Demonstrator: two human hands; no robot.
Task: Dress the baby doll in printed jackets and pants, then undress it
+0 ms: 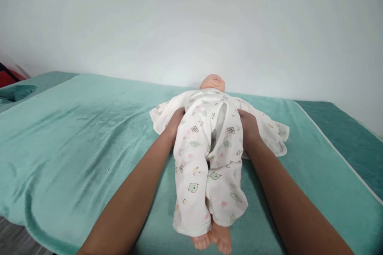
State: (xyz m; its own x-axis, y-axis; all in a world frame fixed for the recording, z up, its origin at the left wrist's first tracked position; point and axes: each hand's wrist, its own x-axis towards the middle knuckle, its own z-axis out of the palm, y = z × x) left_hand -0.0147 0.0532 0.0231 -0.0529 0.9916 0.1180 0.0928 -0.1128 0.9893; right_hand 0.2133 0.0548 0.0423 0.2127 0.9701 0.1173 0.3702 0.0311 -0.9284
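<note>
A baby doll (pixel 212 82) lies on its back with its head toward the wall and its bare feet toward me. It wears white pants (pixel 193 159) printed with green and pink figures, with an open slit at the crotch. A white printed top (pixel 267 127) has its sleeves spread out to both sides. At the left side of the doll's waist, my left hand (pixel 176 121) is closed on the pants, its fingertips hidden by the cloth. My right hand (pixel 249 125) grips the opposite side of the waist, fingers curled in and partly hidden.
A light green plush blanket (pixel 89 127) with wrinkles on the left covers the surface under the doll. A darker green strip (pixel 347 135) runs along the right. Behind rises a white wall (pixel 191 32). Something red (pixel 10 77) shows at the far left edge.
</note>
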